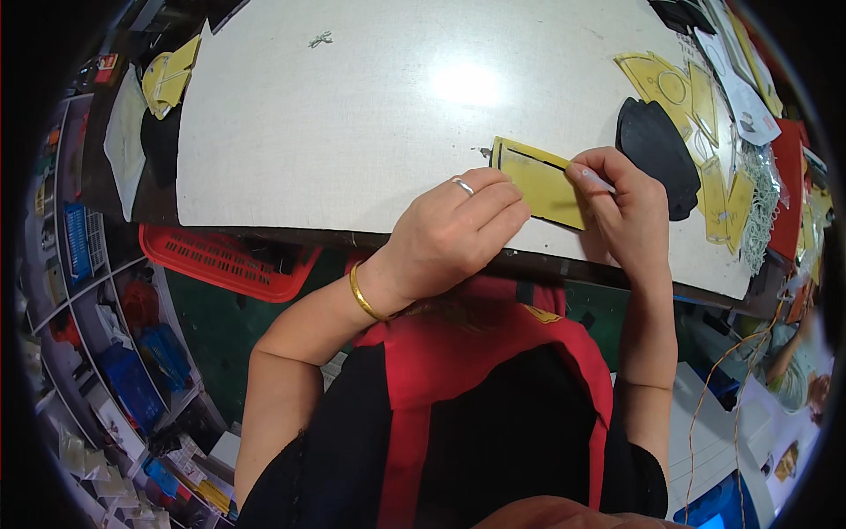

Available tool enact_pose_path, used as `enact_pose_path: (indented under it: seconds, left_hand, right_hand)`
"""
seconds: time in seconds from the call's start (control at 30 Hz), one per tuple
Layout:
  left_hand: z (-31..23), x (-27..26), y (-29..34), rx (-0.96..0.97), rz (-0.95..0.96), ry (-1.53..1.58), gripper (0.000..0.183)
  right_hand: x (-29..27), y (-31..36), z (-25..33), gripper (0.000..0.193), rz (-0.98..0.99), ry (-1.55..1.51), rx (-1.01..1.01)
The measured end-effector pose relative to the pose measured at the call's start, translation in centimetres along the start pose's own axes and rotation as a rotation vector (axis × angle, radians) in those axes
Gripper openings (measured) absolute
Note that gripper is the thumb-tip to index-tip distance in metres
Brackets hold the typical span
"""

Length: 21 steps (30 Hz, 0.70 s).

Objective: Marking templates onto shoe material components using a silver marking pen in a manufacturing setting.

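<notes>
One flat yellow template (548,192) lies near the front edge of the white tabletop (352,132), right of the middle, as we see in the head view. We find the left hand (458,219) over its left end, the fingers curled together and touching it; we cannot tell whether they pinch the sheet or only press on it. We see the right hand (627,203) at the template's right end, thumb and forefinger closed on a slim pale tool (597,181), whose tip we cannot make out. Along the template's upper side we notice a long dark slot. On the left hand's side we see a silver-coloured ring (463,186) on a finger and a gold-coloured bangle (362,294) at the wrist. Just beyond the right hand we have a black rounded piece (656,159), and beside it we see more yellow templates (656,84) and a tangle of pale cord (760,216). Farther off, we spot a small knotted bit of cord (321,39), and below the table's left part, a red basket (189,251).
</notes>
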<state>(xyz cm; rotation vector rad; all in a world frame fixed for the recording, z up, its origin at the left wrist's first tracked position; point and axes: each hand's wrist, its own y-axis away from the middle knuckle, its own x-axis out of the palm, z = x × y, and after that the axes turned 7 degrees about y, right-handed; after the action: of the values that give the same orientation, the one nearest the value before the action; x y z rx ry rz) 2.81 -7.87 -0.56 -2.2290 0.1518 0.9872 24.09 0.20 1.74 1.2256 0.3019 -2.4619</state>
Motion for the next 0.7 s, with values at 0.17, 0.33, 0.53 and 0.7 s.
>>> enact_pose_path:
  seconds: [0.17, 0.33, 0.53, 0.7]
  left_hand:
    - [-0.4, -0.3, -0.6, -0.021, 0.101, -0.105, 0.029]
    - [-1.0, -0.9, -1.2, -0.056, 0.271, -0.237, 0.038]
    - [-1.6, -0.9, -2.0, -0.018, 0.3, -0.293, 0.041]
    - [-2.1, 0.0, -1.4, 0.036, 0.261, -0.326, 0.042]
  right_hand:
    - [-0.3, -0.2, 0.1, 0.018, 0.036, 0.055, -0.007]
    - [-2.5, -0.6, -1.8, 0.028, 0.151, -0.156, 0.157]
    - [-1.6, 1.3, -1.0, 0.031, -0.025, 0.026, 0.1]
    - [-1.8, 1.3, -0.9, 0.019, -0.18, 0.355, -0.135]
